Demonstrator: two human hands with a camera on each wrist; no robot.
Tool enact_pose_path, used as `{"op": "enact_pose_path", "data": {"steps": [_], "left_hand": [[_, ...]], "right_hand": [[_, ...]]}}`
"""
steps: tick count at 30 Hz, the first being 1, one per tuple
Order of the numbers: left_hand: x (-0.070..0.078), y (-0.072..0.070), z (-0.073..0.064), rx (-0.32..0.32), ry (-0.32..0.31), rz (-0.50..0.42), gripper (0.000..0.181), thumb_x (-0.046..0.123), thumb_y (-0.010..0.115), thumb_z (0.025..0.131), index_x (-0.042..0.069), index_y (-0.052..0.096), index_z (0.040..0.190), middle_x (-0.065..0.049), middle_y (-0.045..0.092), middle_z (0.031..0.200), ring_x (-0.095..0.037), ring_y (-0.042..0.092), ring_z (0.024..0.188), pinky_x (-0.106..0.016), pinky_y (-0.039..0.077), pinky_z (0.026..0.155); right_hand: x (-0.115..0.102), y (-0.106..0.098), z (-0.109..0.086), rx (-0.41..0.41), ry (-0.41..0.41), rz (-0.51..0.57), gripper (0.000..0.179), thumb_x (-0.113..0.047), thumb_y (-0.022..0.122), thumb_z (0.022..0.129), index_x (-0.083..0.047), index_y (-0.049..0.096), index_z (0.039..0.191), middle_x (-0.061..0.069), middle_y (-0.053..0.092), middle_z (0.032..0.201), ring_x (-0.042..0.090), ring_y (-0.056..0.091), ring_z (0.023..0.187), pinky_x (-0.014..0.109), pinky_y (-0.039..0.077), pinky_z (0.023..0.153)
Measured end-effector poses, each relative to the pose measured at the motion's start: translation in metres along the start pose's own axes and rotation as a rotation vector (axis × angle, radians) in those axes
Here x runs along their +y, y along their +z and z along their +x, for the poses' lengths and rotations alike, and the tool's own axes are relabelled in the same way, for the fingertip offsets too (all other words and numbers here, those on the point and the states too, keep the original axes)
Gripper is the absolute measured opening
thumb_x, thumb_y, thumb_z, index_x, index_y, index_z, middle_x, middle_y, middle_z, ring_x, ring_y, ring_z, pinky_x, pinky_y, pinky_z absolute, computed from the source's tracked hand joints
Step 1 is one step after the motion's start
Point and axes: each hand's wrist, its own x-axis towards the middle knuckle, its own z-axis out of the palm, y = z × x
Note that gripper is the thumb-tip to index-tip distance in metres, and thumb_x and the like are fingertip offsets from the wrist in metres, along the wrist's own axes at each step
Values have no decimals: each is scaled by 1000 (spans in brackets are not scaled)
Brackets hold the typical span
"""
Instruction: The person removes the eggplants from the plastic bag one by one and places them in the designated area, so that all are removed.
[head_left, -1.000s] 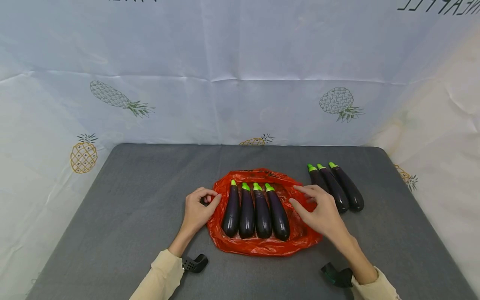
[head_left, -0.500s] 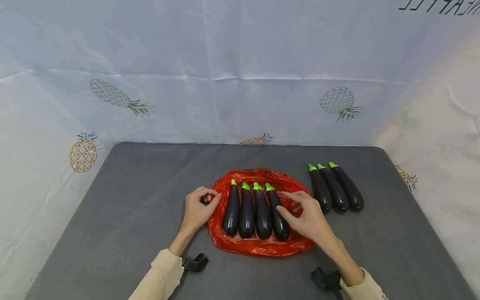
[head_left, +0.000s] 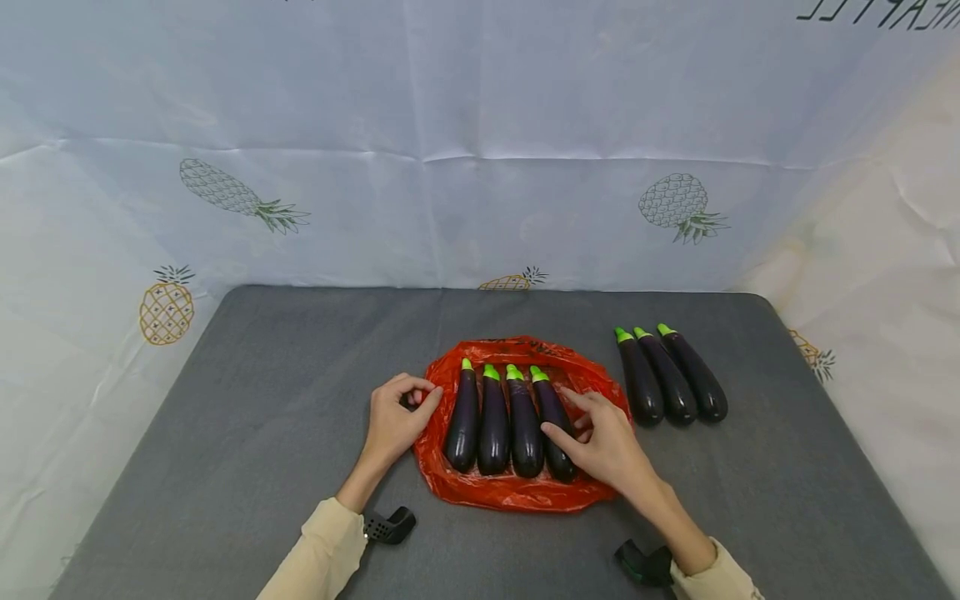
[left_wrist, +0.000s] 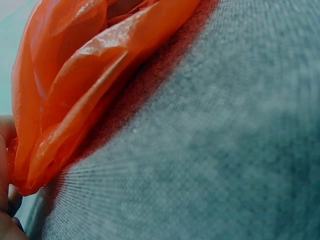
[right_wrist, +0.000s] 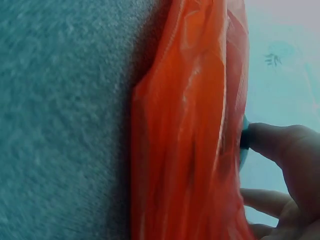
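Pinching the edge of a crinkled, thin red plastic bag (head_left: 517,500) with the left hand (head_left: 396,421), apparently to steady its mouth around four long, glossy purple-black eggplants (head_left: 493,433) lying between both hands. Reaching half-spread over the rightmost eggplant (head_left: 551,405) with the right hand (head_left: 606,440), perhaps to settle it; cannot tell whether gripping. Aligned with green caps forward, away from both wrists, long axes nearly parallel.

Worktop (head_left: 285,358) is plain dark grey with rounded far corners, takes up most of the lower half. Whitish cloth (head_left: 450,92) hangs behind and on both sides, long crease (head_left: 555,159) running across up top, pineapples (head_left: 167,314) printed all over, black letters (head_left: 881,15) cut off upper right. Light's bluish up top, kinda warm far right.
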Motion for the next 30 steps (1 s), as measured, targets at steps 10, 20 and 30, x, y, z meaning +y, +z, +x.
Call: {"op": "enact_pose_path", "data": {"steps": [10, 20, 30], "left_hand": [[0, 0, 0, -4, -10, 0, 10, -8, 78, 81, -2, 72, 75, -12, 53, 65, -34, 50, 62, -16, 35, 62], [0, 0, 0, -6, -4, -4, 11, -8, 78, 81, -1, 72, 75, -12, 53, 65, -34, 50, 62, -24, 38, 60], [0, -1, 0, -7, -1, -2, 11, -7, 78, 81, 0, 72, 76, -11, 53, 65, -34, 50, 62, -25, 39, 60]], "right_hand": [[-1, 4, 0, -13, 34, -15, 60, -26, 82, 87, 1, 62, 137, 15, 73, 102, 1, 57, 66, 21, 53, 63], [-1, 6, 0, -15, 64, 13, 55, -20, 81, 87, 1, 64, 134, 9, 68, 91, 4, 55, 66, 20, 49, 60], [-2, 3, 0, 21, 53, 15, 49, -18, 80, 87, 0, 68, 131, 8, 65, 88, 8, 54, 68, 20, 48, 61]]}}
